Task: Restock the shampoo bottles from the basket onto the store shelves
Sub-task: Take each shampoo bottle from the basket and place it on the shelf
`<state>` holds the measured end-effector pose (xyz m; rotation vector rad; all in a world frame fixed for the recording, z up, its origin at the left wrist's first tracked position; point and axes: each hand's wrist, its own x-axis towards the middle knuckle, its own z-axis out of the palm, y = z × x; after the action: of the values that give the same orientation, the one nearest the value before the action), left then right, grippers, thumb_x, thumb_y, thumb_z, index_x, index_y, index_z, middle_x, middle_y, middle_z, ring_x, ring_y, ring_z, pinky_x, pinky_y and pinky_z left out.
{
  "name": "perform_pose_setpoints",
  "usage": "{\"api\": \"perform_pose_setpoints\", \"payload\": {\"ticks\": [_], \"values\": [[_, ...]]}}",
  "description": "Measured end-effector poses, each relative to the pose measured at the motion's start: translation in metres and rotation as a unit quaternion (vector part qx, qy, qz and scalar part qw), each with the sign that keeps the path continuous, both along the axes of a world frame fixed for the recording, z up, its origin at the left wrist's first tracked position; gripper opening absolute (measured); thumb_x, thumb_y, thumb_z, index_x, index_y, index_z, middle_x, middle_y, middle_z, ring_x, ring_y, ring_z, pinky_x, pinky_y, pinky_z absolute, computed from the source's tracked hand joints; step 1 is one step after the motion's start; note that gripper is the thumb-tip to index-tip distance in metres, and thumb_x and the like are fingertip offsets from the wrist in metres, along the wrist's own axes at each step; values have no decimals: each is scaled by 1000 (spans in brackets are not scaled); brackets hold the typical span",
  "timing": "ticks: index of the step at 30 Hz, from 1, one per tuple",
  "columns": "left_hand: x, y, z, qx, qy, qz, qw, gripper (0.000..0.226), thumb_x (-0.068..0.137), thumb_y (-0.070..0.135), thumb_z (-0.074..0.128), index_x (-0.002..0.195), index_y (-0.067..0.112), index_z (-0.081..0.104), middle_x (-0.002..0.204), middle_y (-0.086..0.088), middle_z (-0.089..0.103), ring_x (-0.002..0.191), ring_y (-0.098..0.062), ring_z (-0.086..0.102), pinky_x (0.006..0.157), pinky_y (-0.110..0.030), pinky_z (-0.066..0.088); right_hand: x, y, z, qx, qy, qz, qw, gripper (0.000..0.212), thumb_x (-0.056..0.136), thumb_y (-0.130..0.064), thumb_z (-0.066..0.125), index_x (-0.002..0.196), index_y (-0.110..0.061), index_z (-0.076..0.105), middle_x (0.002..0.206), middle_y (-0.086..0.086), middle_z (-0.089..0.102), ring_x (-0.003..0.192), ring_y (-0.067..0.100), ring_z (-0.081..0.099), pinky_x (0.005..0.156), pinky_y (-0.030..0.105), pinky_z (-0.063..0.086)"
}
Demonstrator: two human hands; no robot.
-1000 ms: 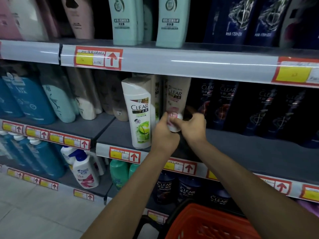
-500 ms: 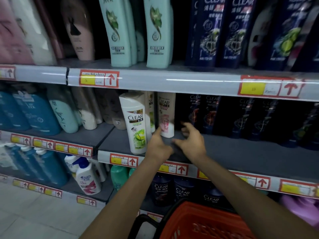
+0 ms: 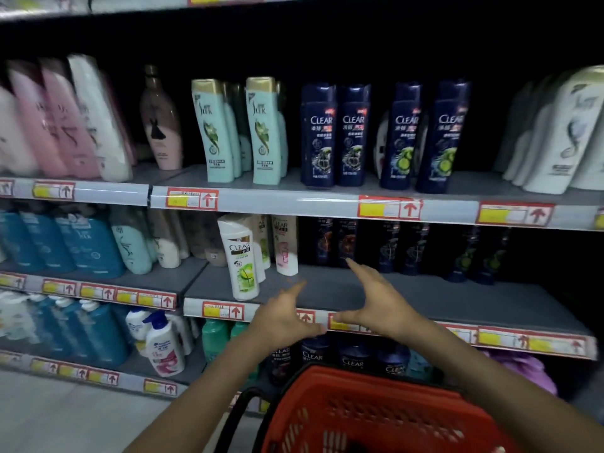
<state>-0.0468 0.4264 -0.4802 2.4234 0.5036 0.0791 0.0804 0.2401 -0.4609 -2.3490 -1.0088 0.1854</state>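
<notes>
A white and pink Clear shampoo bottle (image 3: 286,245) stands upright on the middle shelf (image 3: 408,295), behind a white and green Clear bottle (image 3: 241,258). My left hand (image 3: 282,317) hovers near the shelf's front edge, fingers spread, holding nothing. My right hand (image 3: 376,300) is beside it, also open and empty, its fingertips pointing toward the dark bottles. Both hands are apart from the pink bottle. The red basket (image 3: 376,416) with a black handle sits low in front of me; its contents are not visible.
Dark blue Clear bottles (image 3: 336,135) and mint bottles (image 3: 238,132) line the upper shelf. Dark bottles (image 3: 408,246) fill the back of the middle shelf. Blue pump bottles (image 3: 81,328) stand lower left. Bare shelf space lies right of the pink bottle. Grey floor (image 3: 65,420) is at lower left.
Both hands let go of the white and pink bottle, left it standing on the middle shelf, and drew back toward the shelf's front edge. The view tilted upward.
</notes>
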Motion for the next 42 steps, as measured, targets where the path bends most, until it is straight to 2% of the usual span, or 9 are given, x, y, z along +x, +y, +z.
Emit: {"api": "perform_pose_setpoints", "payload": {"ticks": [3, 7, 14, 20, 26, 31, 36, 39, 42], "values": [[-12, -23, 8, 113, 22, -46, 992, 115, 72, 69, 79, 163, 35, 18, 165, -1, 33, 151, -22, 33, 122, -47, 30, -15, -29, 7, -62, -37, 10, 997, 129, 70, -64, 83, 161, -39, -4, 171, 4, -3, 158, 21, -6, 127, 45, 15], [-25, -48, 5, 204, 3, -89, 975, 111, 75, 83, 60, 163, 42, 7, 171, 5, 20, 157, -18, 19, 125, -55, 20, -31, -78, 8, -125, -88, 30, 988, 122, 77, -63, 78, 161, -40, -7, 171, 2, -10, 157, 21, -12, 127, 44, 13], [-49, -98, -25, 254, 25, -148, 955, 101, 86, 84, 43, 162, 44, -10, 173, 10, -6, 160, -18, -4, 129, -51, 5, -52, -166, -42, -195, -115, 47, 973, 109, 82, -59, 72, 161, -40, -1, 170, 3, -1, 158, 24, 0, 126, 36, 16], [-56, -144, -79, 284, 73, -211, 932, 97, 87, 79, 41, 163, 41, -5, 174, 5, -3, 160, -22, 0, 128, -52, 10, -69, -209, -110, -267, -50, 63, 960, 113, 81, -49, 76, 162, -28, 1, 164, 8, 15, 154, 27, 14, 123, 36, 24], [-45, -181, -148, 258, 127, -246, 926, 88, 91, 68, 49, 163, 36, 11, 168, 4, 22, 152, -25, 29, 122, -45, 30, -84, -234, -166, -341, 17, 65, 938, 104, 90, -32, 70, 163, -18, -2, 160, 16, 20, 148, 34, 29, 118, 36, 33], [-33, -209, -200, 243, 206, -240, 917, 78, 94, 60, 53, 160, 30, 23, 150, -1, 40, 130, -28, 56, 94, -41, 52, -95, -265, -195, -407, 31, 71, 910, 96, 93, -8, 56, 163, -22, -9, 165, 21, 12, 148, 39, 29, 110, 45, 43], [-12, -231, -235, 250, 260, -218, 907, 76, 93, 62, 54, 153, 19, 34, 143, -7, 49, 124, -30, 60, 90, -41, 53, -96, -274, -205, -417, 58, 73, 904, 88, 93, -28, 65, 160, -18, 9, 159, 22, 25, 138, 42, 41, 107, 49, 46], [4, -249, -253, 134, 313, -102, 935, 61, 87, 62, 54, 127, 17, 59, 125, -10, 68, 108, -31, 70, 87, -38, 59, -100, -275, -208, -421, 62, 74, 902, 89, 93, -30, 66, 161, -18, 8, 155, 21, 31, 136, 41, 43, 105, 49, 48], [17, -265, -263, -32, 349, 12, 936, 46, 84, 58, 61, 93, 13, 69, 83, -4, 74, 72, -22, 72, 72, -38, 65, -103, -271, -206, -413, 60, 74, 906, 91, 94, -23, 66, 161, -14, 5, 156, 21, 32, 136, 40, 44, 104, 49, 48]]}}
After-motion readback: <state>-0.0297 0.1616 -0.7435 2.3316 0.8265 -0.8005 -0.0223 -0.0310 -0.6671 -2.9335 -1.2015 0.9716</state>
